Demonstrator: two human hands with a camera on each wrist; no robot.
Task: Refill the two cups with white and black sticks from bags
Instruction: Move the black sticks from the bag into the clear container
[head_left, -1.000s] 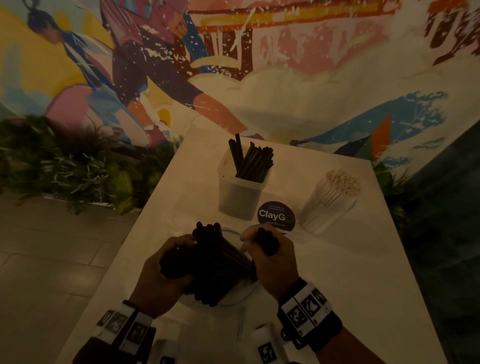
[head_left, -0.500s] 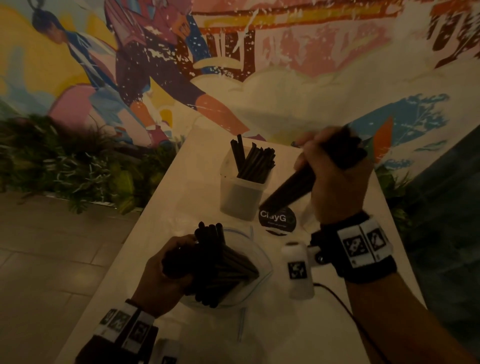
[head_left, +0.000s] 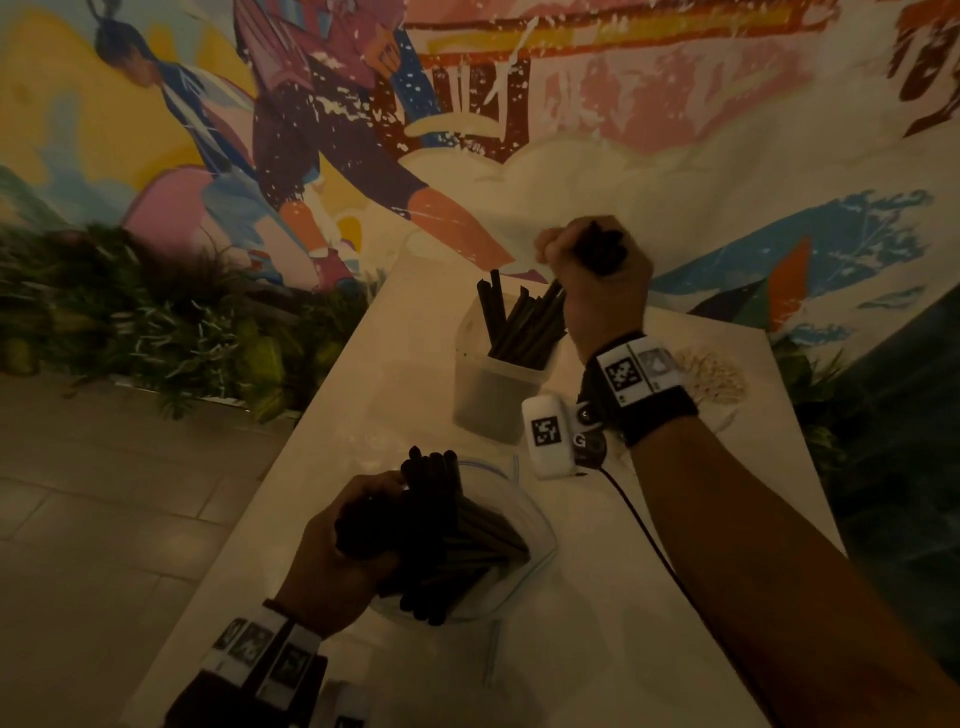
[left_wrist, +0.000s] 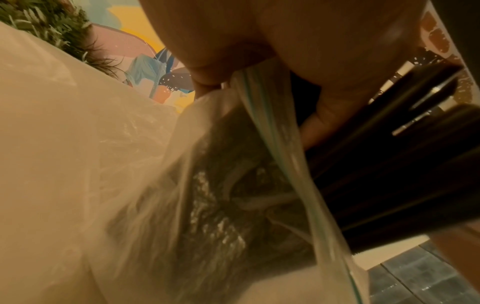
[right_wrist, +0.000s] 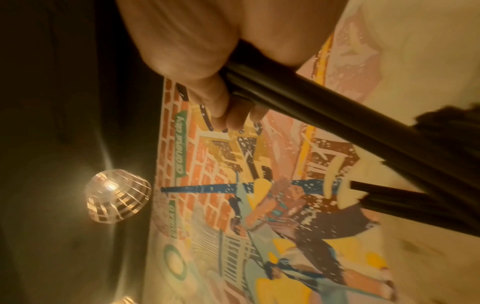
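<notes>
The right hand (head_left: 597, 280) is clenched around a bunch of black sticks (right_wrist: 324, 111), their lower ends dipping into the cup (head_left: 493, 395) of black sticks at the far end of the counter (head_left: 623, 623). Nearer, the left hand (head_left: 337, 556) grips the clear bag (left_wrist: 233, 195) with more black sticks poking out. The cup of white sticks (head_left: 717, 374) stands to the right, partly behind the wrist.
</notes>
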